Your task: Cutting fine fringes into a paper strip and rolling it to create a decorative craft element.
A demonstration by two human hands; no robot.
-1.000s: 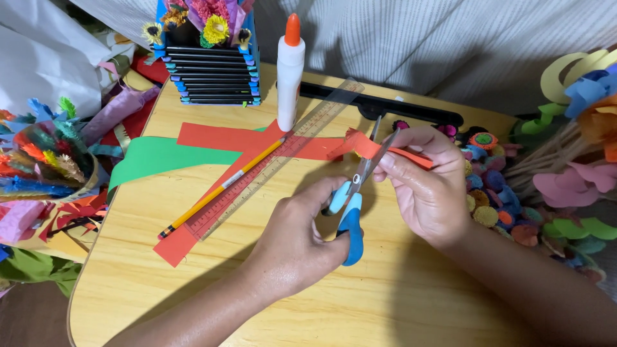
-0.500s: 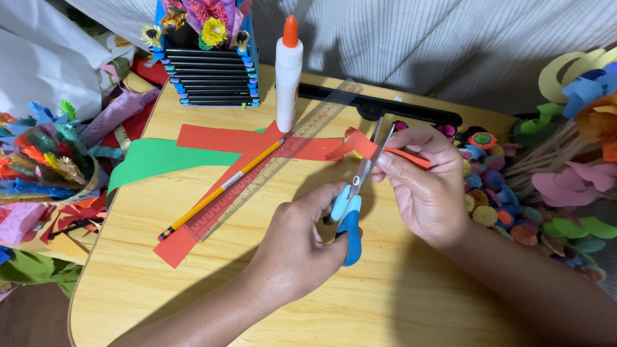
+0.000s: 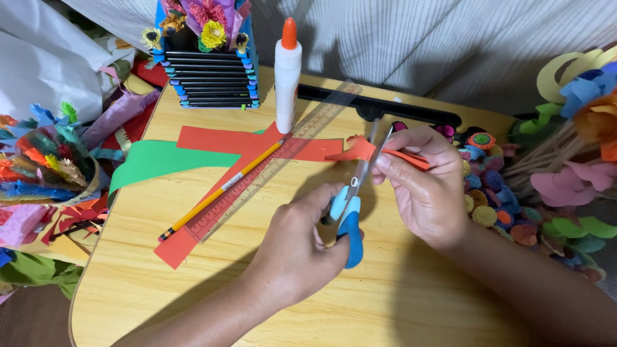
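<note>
left hand (image 3: 292, 247) fingers clamped in blue-handled steel scissors (image 3: 350, 215), blades straddling the orange paper strip (image 3: 379, 153) that right hand (image 3: 427, 186) fingertips pinch taut for cutting.

Two hands: left hand (image 3: 292, 247), right hand (image 3: 427, 186). One scissors (image 3: 350, 215). One glue bottle (image 3: 287, 74). One pencil (image 3: 222, 191). One clear ruler (image 3: 283, 157). One green paper strip (image 3: 160, 160). One orange strip (image 3: 385, 153) at blades. One desk (image 3: 193, 289).
</note>
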